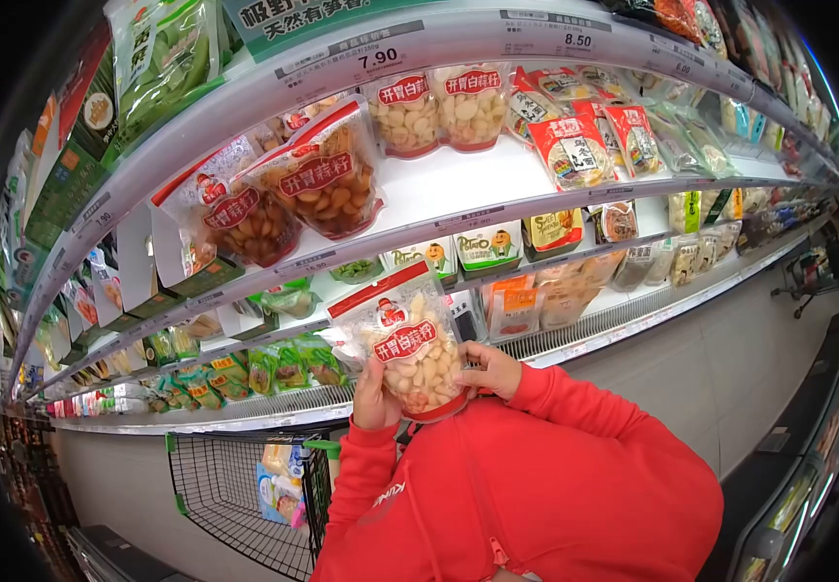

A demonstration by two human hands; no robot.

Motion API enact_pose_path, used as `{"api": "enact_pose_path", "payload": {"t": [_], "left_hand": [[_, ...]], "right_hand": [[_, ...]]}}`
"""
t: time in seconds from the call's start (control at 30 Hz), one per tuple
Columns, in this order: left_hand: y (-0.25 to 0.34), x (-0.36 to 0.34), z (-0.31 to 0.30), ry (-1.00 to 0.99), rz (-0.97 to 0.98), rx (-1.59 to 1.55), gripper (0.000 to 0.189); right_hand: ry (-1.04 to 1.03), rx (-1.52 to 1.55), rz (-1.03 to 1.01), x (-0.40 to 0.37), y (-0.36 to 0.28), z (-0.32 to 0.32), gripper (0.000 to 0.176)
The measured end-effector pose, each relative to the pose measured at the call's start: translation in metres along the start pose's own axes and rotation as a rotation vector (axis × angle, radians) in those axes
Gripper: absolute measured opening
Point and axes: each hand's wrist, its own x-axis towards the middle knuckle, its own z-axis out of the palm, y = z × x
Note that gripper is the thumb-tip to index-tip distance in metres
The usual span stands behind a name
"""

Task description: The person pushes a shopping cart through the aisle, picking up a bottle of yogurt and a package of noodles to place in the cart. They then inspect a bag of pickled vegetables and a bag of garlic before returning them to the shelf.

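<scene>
A clear bag of pale pickled garlic cloves point(415, 364) with a red label is held upright in front of my chest. My left hand point(376, 396) grips its lower left edge, fingers mostly behind the bag. On the opposite side, my right hand point(490, 371) is closed on the lower right edge, thumb toward the front. Beyond the bag, on the refrigerated shelf, lean pouches of brown garlic cloves point(318, 175). Similar pouches of white garlic cloves point(470, 105) stand to their right.
A black wire shopping cart point(221, 485) with green corners stands at lower left, holding a few packages point(282, 482). Shelf edges point(497, 209) with price strips curve across the view. Packs of noodles point(575, 150) sit farther right, and another cart point(807, 281) is at the far right.
</scene>
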Motion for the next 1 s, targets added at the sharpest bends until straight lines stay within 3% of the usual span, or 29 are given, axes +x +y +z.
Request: {"api": "enact_pose_path", "payload": {"t": [0.27,0.47,0.7,0.9,1.0], "left_hand": [[0.006,-0.002,0.022,0.015,0.018,-0.006,0.043],[0.027,0.003,0.027,-0.123,0.032,0.120,0.040],[0.030,0.019,0.036,0.049,0.073,0.122,0.027],[0.029,0.024,0.032,0.038,0.005,0.092,0.022],[0.024,0.028,0.026,0.004,-0.047,0.061,0.022]], "right_hand": [[0.022,0.096,-0.015,-0.006,0.001,0.002,0.043],[-0.013,0.086,-0.035,-0.002,0.019,-0.003,0.045],[-0.011,0.040,-0.065,-0.002,0.021,-0.003,0.050],[-0.140,-0.415,-0.036,-0.013,-0.009,-0.021,0.040],[-0.101,-0.535,-0.167,-0.006,-0.019,-0.030,0.031]]}}
